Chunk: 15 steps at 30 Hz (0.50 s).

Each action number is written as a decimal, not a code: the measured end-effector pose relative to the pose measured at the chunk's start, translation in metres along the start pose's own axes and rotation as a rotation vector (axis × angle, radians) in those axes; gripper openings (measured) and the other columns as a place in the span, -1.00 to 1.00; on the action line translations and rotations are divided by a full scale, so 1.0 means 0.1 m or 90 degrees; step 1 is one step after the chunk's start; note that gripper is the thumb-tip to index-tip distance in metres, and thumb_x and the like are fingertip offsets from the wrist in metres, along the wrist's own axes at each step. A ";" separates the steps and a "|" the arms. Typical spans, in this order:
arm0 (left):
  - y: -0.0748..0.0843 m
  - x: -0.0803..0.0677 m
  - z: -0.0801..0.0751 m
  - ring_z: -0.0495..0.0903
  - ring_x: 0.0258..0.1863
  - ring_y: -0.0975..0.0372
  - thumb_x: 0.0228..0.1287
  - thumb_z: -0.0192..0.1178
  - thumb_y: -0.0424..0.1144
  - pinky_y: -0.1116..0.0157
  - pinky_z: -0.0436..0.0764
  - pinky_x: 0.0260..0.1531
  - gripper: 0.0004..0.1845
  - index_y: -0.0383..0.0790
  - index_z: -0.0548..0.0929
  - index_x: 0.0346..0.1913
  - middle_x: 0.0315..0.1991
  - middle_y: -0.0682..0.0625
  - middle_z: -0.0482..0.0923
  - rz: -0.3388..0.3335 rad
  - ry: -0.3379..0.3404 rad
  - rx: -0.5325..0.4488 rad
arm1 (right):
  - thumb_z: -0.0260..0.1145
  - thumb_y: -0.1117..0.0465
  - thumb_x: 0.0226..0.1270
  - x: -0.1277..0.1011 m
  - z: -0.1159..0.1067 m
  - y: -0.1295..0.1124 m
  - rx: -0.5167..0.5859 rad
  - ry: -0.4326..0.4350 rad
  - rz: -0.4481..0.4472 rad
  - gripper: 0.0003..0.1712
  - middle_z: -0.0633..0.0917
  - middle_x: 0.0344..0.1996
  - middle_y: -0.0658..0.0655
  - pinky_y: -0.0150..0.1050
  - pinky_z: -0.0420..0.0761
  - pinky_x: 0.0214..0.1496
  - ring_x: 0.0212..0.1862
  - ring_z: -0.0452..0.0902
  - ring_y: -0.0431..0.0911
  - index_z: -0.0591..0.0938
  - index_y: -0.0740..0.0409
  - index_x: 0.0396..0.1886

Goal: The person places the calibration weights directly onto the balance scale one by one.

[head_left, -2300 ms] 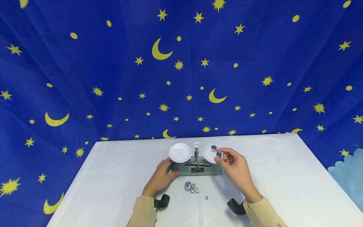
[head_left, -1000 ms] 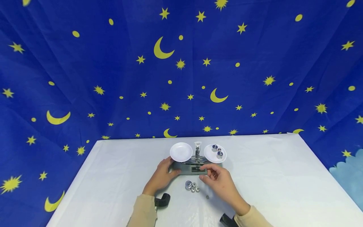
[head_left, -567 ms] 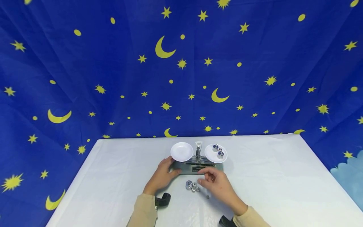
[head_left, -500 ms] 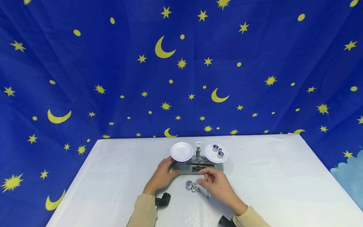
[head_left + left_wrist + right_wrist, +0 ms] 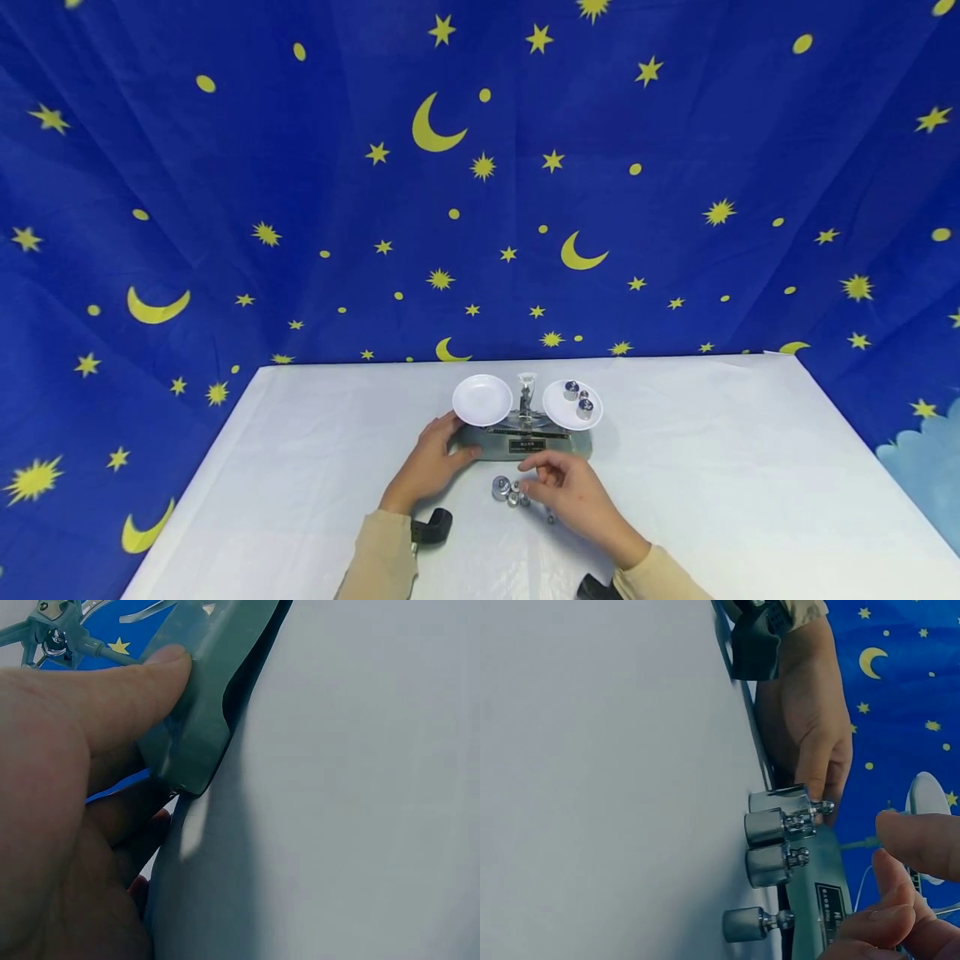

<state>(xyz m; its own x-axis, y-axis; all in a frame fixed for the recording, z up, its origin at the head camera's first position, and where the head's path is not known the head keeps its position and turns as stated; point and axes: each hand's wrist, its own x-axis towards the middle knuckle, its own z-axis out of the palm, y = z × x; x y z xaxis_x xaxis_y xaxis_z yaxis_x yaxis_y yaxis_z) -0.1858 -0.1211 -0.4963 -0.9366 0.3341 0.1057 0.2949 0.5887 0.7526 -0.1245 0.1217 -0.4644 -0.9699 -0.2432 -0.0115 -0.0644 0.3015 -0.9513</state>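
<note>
Hovering just right of the upright weights [image 5: 513, 499] at lower centre, the right hand [image 5: 576, 497] holds thumb and forefinger apart; the left hand [image 5: 429, 462] grips the balance [image 5: 527, 447].

One grey-green metal beam balance [image 5: 480, 446] with two round white pans [image 5: 482, 400]; three silver knobbed metal weights [image 5: 585, 409] in the two o'clock pan. Five more on one white desk [image 5: 735, 467]: four clustered [image 5: 501, 488] toward six o'clock, one [image 5: 551, 518] at their four o'clock. Two bare hands, left [image 5: 429, 467] and right [image 5: 579, 500]; two beige sleeves [image 5: 384, 546].
</note>
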 end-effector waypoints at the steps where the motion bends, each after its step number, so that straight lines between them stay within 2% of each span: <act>1: 0.00 0.00 0.00 0.23 0.49 0.00 0.33 0.32 -0.11 -0.10 -0.02 0.54 -0.30 -0.24 0.37 0.47 0.48 -0.12 0.31 0.001 0.001 0.000 | 0.51 0.30 0.13 0.00 0.00 0.00 0.006 -0.002 0.003 -0.69 0.52 -0.51 0.00 -0.47 0.38 -0.54 -0.52 0.36 -0.26 0.71 0.32 -0.12; 9: 0.00 0.00 0.01 0.24 0.48 -0.04 0.33 0.32 -0.13 -0.12 0.00 0.53 -0.31 -0.28 0.38 0.45 0.46 -0.16 0.32 0.012 0.004 0.001 | 0.48 0.34 0.14 0.00 0.02 0.06 0.035 -0.017 0.036 -0.69 0.50 -0.51 -0.01 -0.48 0.32 -0.56 -0.53 0.32 -0.26 0.71 0.33 -0.10; 15: 0.01 0.00 0.01 0.25 0.47 -0.05 0.35 0.30 -0.13 -0.14 0.00 0.52 -0.32 -0.31 0.38 0.45 0.46 -0.18 0.33 0.020 0.005 -0.003 | 0.49 0.33 0.15 0.00 0.04 0.13 0.034 -0.024 0.035 -0.73 0.48 -0.52 -0.02 -0.49 0.27 -0.58 -0.55 0.28 -0.30 0.71 0.32 -0.14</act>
<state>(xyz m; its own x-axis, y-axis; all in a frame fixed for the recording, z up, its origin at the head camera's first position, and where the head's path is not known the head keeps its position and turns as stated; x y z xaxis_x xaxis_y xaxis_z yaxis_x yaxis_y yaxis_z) -0.1856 -0.1192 -0.4960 -0.9284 0.3466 0.1337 0.3228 0.5745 0.7522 -0.1239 0.1217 -0.4779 -0.9622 -0.2620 -0.0744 0.0021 0.2661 -0.9639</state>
